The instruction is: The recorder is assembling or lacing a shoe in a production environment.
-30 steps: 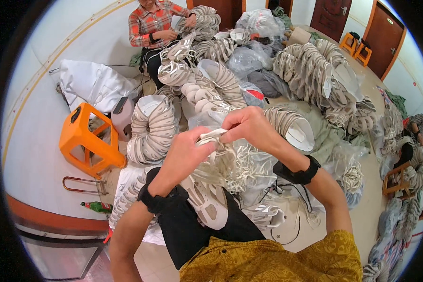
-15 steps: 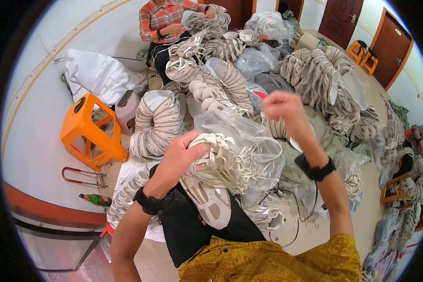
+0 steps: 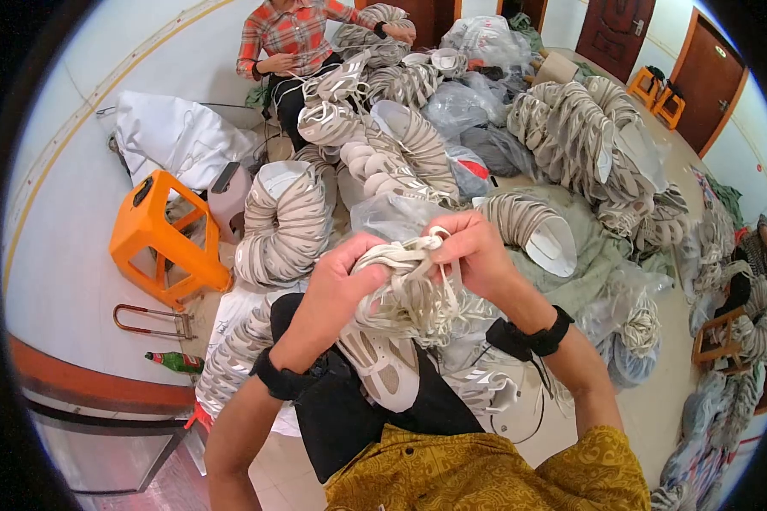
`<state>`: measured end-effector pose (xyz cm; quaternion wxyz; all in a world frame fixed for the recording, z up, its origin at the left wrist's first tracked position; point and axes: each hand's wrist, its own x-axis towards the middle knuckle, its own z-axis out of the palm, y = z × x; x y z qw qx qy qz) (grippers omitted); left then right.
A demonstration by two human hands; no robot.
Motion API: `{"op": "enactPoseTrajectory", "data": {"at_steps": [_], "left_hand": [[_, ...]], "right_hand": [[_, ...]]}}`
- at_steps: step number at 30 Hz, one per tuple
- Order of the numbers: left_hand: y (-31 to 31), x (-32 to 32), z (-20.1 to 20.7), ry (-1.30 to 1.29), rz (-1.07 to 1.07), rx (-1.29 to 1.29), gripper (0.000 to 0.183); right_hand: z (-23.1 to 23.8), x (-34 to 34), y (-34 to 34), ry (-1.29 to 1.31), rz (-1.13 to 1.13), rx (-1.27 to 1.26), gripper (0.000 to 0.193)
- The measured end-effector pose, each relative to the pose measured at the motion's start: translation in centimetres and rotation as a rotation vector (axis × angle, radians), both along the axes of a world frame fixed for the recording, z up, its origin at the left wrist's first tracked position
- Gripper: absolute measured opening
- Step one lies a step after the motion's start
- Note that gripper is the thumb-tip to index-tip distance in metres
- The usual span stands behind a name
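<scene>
In my left hand [image 3: 347, 277] is a tangled bundle of cream shoelaces [image 3: 409, 298], gripped between thumb and fingers. My right hand [image 3: 473, 251] pinches laces at the bundle's upper right side. Loose ends dangle below both hands. Under the bundle, a beige and white shoe upper [image 3: 385, 370] lies across my black-trousered lap, its toe toward me; the laces cover its far part. A clear plastic bag [image 3: 392, 213] rests just beyond my hands.
Curled stacks of shoe uppers [image 3: 283, 226] surround me, with another stack [image 3: 528, 226] to the right. An orange stool [image 3: 166, 238] and a green bottle [image 3: 175, 361] are at left. Across the pile sits a person in a plaid shirt [image 3: 294, 38]. A black cable [image 3: 541, 400] trails on the floor.
My right hand has come down and left from its raised position and now grips the laces. The lace bundle has shifted slightly. The person opposite has spread their hands apart.
</scene>
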<state>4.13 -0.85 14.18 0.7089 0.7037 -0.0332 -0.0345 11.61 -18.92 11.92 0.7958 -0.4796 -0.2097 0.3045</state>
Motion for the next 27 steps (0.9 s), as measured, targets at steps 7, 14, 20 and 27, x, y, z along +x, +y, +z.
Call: {"op": "enactPoseTrajectory", "data": {"at_steps": [7, 14, 20, 27], "left_hand": [[0.5, -0.9, 0.4, 0.150, -0.120, -0.116, 0.023], [0.7, -1.2, 0.3, 0.085, -0.110, 0.123, 0.026], [0.0, -1.1, -0.2, -0.141, -0.054, 0.197, 0.031], [-0.3, -1.6, 0.0, -0.249, -0.004, 0.564, 0.015]], "right_hand": [[-0.2, 0.1, -0.2, -0.167, -0.066, -0.187, 0.016], [1.5, -1.1, -0.5, -0.296, -0.152, -0.148, 0.015], [2.2, -1.4, -0.4, -0.476, -0.161, -0.365, 0.009], [0.7, -0.8, 0.4, -0.014, 0.046, -0.059, 0.010]]}}
